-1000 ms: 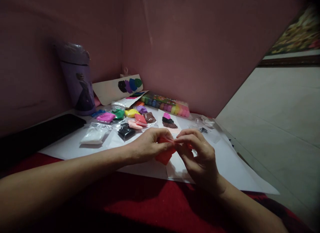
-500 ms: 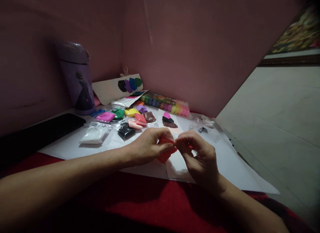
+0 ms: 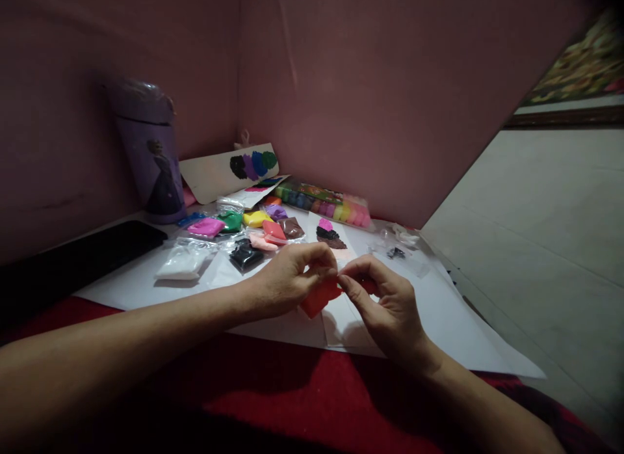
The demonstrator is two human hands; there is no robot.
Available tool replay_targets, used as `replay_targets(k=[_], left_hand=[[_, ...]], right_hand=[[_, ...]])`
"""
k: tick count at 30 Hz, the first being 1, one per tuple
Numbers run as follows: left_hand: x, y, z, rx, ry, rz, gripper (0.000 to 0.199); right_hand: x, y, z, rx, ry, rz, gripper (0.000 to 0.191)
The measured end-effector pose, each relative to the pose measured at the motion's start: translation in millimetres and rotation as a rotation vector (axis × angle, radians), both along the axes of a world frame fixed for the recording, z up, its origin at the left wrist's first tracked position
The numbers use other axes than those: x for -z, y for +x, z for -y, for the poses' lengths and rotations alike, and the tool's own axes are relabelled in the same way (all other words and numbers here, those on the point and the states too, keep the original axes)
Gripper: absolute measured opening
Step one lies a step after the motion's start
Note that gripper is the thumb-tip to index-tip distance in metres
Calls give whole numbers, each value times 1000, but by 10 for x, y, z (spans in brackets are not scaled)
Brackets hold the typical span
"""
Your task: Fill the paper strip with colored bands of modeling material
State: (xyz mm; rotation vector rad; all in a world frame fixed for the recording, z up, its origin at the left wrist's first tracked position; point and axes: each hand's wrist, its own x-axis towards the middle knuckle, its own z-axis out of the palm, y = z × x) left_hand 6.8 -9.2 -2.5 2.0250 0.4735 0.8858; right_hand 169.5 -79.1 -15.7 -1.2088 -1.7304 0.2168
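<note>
My left hand (image 3: 287,278) is closed on a small clear packet of orange-red clay (image 3: 316,301), which hangs tilted below the thumb and fingers. Close beside it, my right hand (image 3: 385,304) pinches thumb and forefinger together near the packet's upper edge. Some orange-red clay (image 3: 369,287) shows behind those right fingers, its shape mostly hidden. Under the hands lies a white card (image 3: 341,330). Just beyond them, another card (image 3: 314,227) carries patches of pink, black and brown clay.
Several clay packets lie to the left, among them a white one (image 3: 180,262) and a black one (image 3: 245,255). A clay box (image 3: 326,203) and a purple cup (image 3: 158,155) stand by the wall. A dark flat object (image 3: 97,252) lies left; clear plastic scraps (image 3: 397,252) lie right.
My left hand has shifted slightly left with the packet. A small gap now shows between the fingertips of the two hands, which were touching before.
</note>
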Motion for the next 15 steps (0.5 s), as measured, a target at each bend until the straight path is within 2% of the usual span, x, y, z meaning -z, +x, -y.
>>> replay_targets(k=[8, 12, 15], left_hand=[[-67, 5, 25, -38, -114, -53, 13], [-83, 9, 37, 22, -173, 7, 10], [-51, 11, 24, 53, -299, 33, 13]], right_hand=[[8, 9, -18, 4, 41, -14, 6], [11, 11, -14, -5, 38, -17, 6], [12, 15, -9, 3, 68, -23, 6]])
